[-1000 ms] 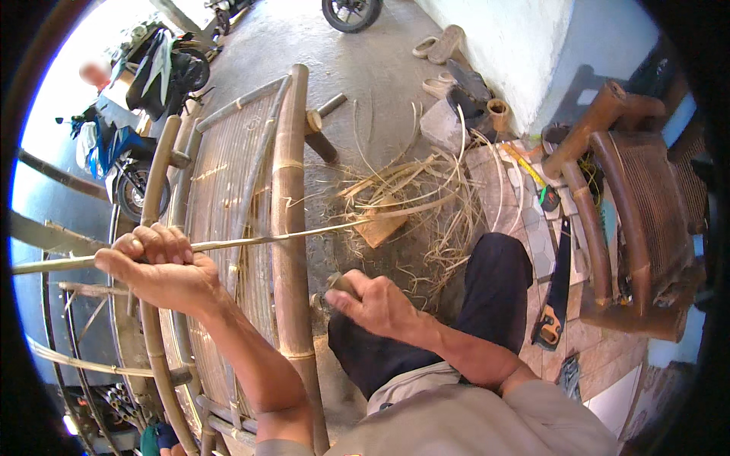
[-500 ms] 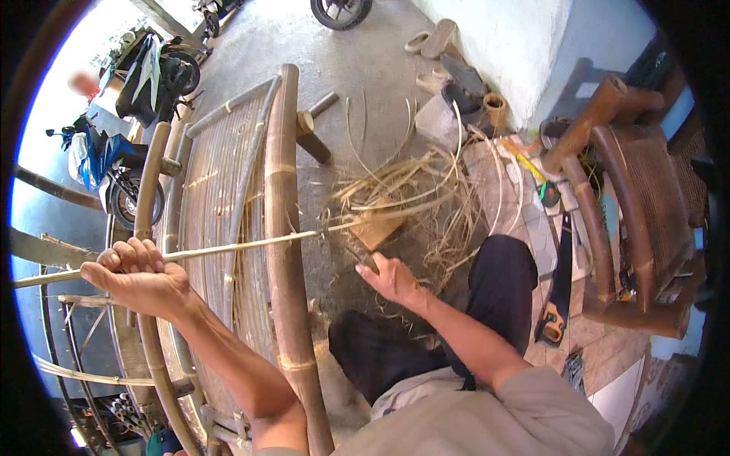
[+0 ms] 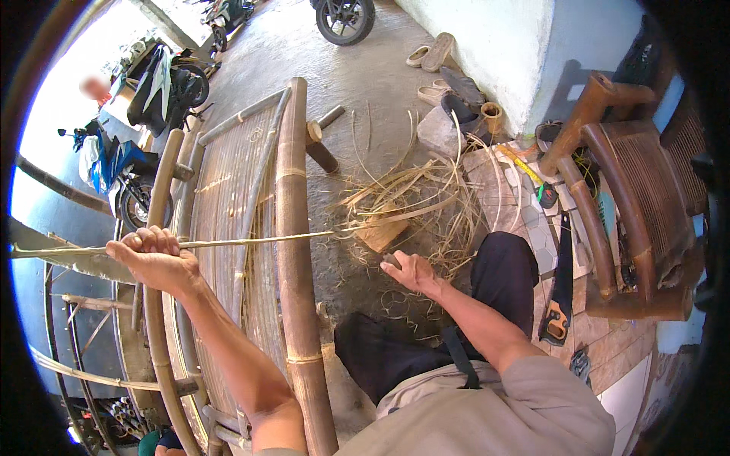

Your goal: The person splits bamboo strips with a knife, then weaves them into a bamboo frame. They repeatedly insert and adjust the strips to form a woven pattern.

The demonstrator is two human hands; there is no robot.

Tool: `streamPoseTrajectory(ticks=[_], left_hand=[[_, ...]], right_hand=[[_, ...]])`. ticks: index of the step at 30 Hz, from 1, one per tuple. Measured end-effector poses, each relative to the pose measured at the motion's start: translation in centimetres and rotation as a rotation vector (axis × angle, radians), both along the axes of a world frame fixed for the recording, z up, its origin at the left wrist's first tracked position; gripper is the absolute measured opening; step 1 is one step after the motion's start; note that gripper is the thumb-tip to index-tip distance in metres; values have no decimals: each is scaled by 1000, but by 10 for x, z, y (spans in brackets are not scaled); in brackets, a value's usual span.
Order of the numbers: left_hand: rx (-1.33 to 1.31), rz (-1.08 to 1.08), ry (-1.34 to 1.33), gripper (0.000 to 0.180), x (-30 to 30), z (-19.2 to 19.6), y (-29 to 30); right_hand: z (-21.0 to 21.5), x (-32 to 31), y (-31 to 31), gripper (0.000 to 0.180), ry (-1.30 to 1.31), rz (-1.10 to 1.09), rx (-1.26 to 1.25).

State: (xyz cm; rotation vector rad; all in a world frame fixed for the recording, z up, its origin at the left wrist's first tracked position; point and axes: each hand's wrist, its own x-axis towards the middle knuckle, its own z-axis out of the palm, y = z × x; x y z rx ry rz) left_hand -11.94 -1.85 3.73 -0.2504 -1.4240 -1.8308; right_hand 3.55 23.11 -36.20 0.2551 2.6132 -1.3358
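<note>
My left hand (image 3: 156,258) is closed around a long, thin bamboo strip (image 3: 258,242) above the bamboo bench (image 3: 293,220). The strip runs level across the bench, its right end reaching the pile of shavings on the floor. My right hand (image 3: 414,272) is closed on a small dark tool (image 3: 391,261); most of it is hidden in the fingers, so its kind does not show. Just beyond that hand lies a wooden block (image 3: 382,230), apart from the tool and partly covered by the strip's end and shavings.
Loose bamboo shavings (image 3: 449,205) spread around the block. At right are a handsaw (image 3: 559,289), a tape measure (image 3: 546,194) and a brown bamboo chair (image 3: 642,197). Sandals (image 3: 439,53) lie by the wall. Motorbikes (image 3: 160,87) stand at the far left.
My right hand with the tool has moved right, away from the strip. My left hand keeps its grip, and the strip now lies more level. The whole view has shifted slightly.
</note>
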Motion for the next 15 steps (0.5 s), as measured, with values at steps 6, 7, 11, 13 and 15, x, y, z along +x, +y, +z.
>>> streamPoseTrajectory(ticks=[6,7,11,13,15], left_hand=[[18,-8,15,57,2,1,5],[37,37,-1,56,3,0,5],[46,-8,0,55,8,-1,1],[19,-17,-7,55,13,-2,-3],[32,-30,2,56,16,-5,-6]], right_hand=[[-29,14,14,67,-198,-242,3],[-33,14,15,68,-116,-206,29],[-35,9,12,67,-321,-319,96],[-34,6,10,70,-292,-245,-30],[-36,6,8,70,-128,-219,28]])
